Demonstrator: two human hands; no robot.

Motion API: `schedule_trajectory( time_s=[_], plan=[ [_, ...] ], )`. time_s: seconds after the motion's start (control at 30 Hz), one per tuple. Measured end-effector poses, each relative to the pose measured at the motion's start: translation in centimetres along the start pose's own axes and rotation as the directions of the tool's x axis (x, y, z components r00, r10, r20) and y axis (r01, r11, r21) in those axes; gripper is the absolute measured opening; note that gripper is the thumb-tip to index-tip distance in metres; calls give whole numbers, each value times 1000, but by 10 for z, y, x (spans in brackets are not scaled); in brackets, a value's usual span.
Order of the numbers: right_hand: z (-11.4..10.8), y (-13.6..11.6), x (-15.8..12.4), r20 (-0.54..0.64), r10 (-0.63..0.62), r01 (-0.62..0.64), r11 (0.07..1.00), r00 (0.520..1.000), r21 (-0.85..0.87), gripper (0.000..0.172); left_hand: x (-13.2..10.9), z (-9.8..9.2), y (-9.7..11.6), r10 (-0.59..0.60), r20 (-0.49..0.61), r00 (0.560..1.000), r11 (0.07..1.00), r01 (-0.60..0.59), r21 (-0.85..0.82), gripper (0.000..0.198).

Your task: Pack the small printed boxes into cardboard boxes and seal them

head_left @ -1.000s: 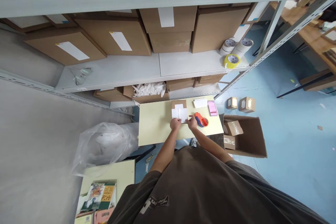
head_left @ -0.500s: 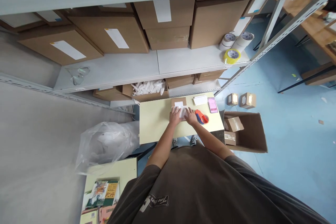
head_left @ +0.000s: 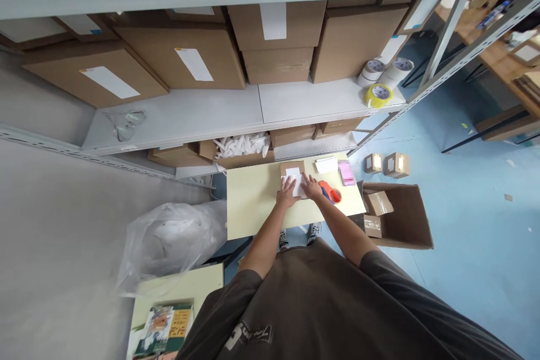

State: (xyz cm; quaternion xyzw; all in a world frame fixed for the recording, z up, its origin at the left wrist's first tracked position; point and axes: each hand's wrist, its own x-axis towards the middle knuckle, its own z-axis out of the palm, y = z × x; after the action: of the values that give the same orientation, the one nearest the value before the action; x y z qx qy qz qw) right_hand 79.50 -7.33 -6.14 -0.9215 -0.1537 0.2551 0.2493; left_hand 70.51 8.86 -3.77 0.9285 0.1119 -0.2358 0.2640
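A small cardboard box (head_left: pixel 297 165) sits on the pale yellow table, with a white paper label (head_left: pixel 298 187) across its near part. My left hand (head_left: pixel 287 192) lies over the label's left side, fingers stretched out. Over the right side rests my right hand (head_left: pixel 311 186), its fingers laid out near the box's edge. Just right of that hand is an orange and blue tape dispenser (head_left: pixel 330 191). Behind it lie a stack of white slips (head_left: pixel 326 165) and a pink, pixelated item (head_left: pixel 346 172).
The pale table (head_left: pixel 248 202) stands against a grey shelf (head_left: pixel 287 98) holding large cartons (head_left: pixel 181 62) and tape rolls (head_left: pixel 378 95). An open carton (head_left: pixel 407 216) with small boxes is on the floor at right. A clear plastic bag (head_left: pixel 172 242) bulges at left.
The whole view has shifted slightly. Both hands stay on the label and box; the left hand's fingers look a little more spread.
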Motion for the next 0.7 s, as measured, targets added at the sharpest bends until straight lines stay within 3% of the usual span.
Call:
schedule_trajectory(
  time_s=[0.17, 0.3, 0.4, 0.5, 0.6, 0.7],
  plan=[
    [12, -4, -12, -59, 47, -34, 978, 997, 207, 73, 1, 4, -5, 21, -19, 1000, 998, -23, -66, 105],
    [29, -17, -32, -100, 105, -72, 954, 989, 290, 72, -7, 1, -29, 61, -108, 992, 974, -83, -210, 103],
    [36, -42, -40, -162, -37, 75, 969, 986, 236, 58, -16, -9, -57, -14, -202, 979, 940, -56, -337, 95],
    [43, -72, -45, -177, -210, 237, 961, 961, 145, 49, -25, -25, -81, -109, -216, 970, 890, -2, -455, 81],
    [50, -96, -47, -119, -315, 325, 943, 942, 78, 49, -34, -39, -97, -211, -170, 963, 812, 76, -579, 65],
    [54, -110, -48, -51, -355, 358, 931, 933, 76, 53, -48, -42, -112, -318, -166, 933, 752, 141, -644, 58]
  ],
)
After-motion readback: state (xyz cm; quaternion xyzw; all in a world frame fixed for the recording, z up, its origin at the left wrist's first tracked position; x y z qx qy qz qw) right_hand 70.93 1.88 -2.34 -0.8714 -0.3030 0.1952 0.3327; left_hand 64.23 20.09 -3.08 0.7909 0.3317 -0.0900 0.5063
